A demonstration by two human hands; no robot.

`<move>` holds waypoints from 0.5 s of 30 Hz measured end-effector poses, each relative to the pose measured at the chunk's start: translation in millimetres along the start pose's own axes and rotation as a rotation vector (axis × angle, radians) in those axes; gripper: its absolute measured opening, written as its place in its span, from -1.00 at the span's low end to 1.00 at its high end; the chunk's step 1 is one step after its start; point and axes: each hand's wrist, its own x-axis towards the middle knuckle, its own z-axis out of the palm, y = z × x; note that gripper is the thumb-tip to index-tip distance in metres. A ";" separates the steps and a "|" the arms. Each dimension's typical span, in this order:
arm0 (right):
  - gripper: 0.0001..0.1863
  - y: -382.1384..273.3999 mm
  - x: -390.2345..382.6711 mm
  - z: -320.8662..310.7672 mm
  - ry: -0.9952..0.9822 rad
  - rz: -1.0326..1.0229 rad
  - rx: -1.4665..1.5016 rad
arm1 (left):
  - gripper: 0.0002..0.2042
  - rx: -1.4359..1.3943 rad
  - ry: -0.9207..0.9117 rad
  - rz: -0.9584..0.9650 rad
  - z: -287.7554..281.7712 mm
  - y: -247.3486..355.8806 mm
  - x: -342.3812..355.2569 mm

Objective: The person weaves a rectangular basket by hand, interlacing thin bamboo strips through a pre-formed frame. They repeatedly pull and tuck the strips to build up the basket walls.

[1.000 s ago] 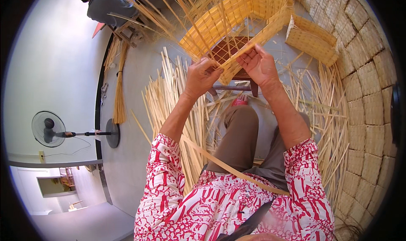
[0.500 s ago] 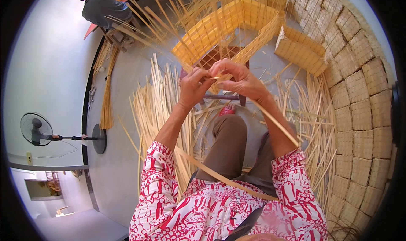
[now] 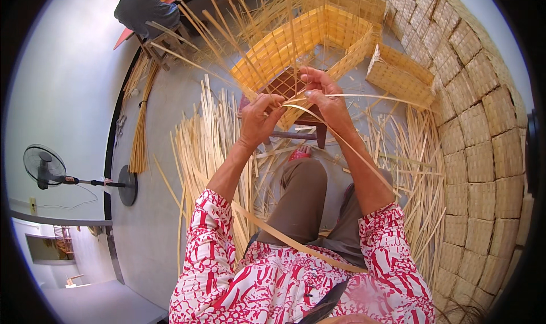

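Note:
A partly woven yellow bamboo basket (image 3: 273,42) stands in front of me, with tall upright strips rising from its walls. At its near corner my left hand (image 3: 260,119) is closed, thumb and fingers pinching a thin pale bamboo strip (image 3: 355,152). From there the strip bends back along my right forearm. My right hand (image 3: 331,99) is curled at the near wall just to the right, thumb close to the index finger, on another light strip (image 3: 375,97) that runs off rightward. What lies between its fingertips is partly hidden. A wider strip (image 3: 278,234) crosses my lap.
A dark red stool (image 3: 307,118) is under the basket. Loose strips (image 3: 199,130) lie on the floor to both sides. Stacked woven blocks (image 3: 478,170) line the right wall, and a woven box (image 3: 398,76) sits nearby. A fan (image 3: 45,166) and a seated person (image 3: 145,11) are at left.
My right hand has moved away from the left one, slightly to the right, and its fingers have loosened. The pale strip now shows as a long bend between the hands and my forearm.

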 end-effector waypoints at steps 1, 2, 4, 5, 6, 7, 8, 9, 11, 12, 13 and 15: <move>-0.80 3.1 1.1 -3.2 0.034 0.031 0.024 | -0.81 -0.053 0.020 -0.038 1.6 0.4 0.6; -0.85 5.4 1.3 -5.1 0.071 0.065 0.049 | -0.83 -0.106 0.038 -0.077 4.2 0.0 0.2; -0.86 8.9 3.0 -7.6 0.172 0.096 0.152 | -0.85 -0.180 0.063 -0.135 6.6 -2.3 -1.2; -0.82 6.2 3.3 -7.8 0.239 0.093 0.231 | -0.86 -0.202 0.068 -0.152 7.6 -3.7 -2.8; -0.77 3.5 3.4 -8.1 0.306 0.089 0.310 | -0.87 -0.224 0.074 -0.169 8.3 -4.7 -3.5; -0.68 1.4 3.1 -9.2 0.341 0.091 0.378 | -0.87 -0.159 0.067 -0.135 7.9 -6.0 -3.0; -0.69 4.9 1.0 -11.1 0.339 0.131 0.407 | -0.88 -0.092 0.059 -0.106 6.5 -8.3 -4.5; -0.69 8.5 -0.3 -13.8 0.337 0.171 0.436 | -0.88 -0.026 0.050 -0.078 5.1 -10.8 -5.2; -0.68 14.0 -2.9 -20.4 0.289 0.170 0.457 | -0.85 -0.046 -0.021 -0.103 3.4 -16.3 -2.8; -0.67 13.6 -3.8 -22.8 0.264 0.139 0.399 | -0.82 -0.054 -0.055 -0.112 0.7 -16.0 0.6; -0.66 12.0 -5.2 -25.4 0.238 0.108 0.341 | -0.83 -0.082 -0.078 -0.104 -3.0 -14.1 2.7; -0.63 11.0 -7.3 -28.6 0.204 0.047 0.225 | -0.83 -0.124 -0.158 -0.138 -9.4 -16.6 6.4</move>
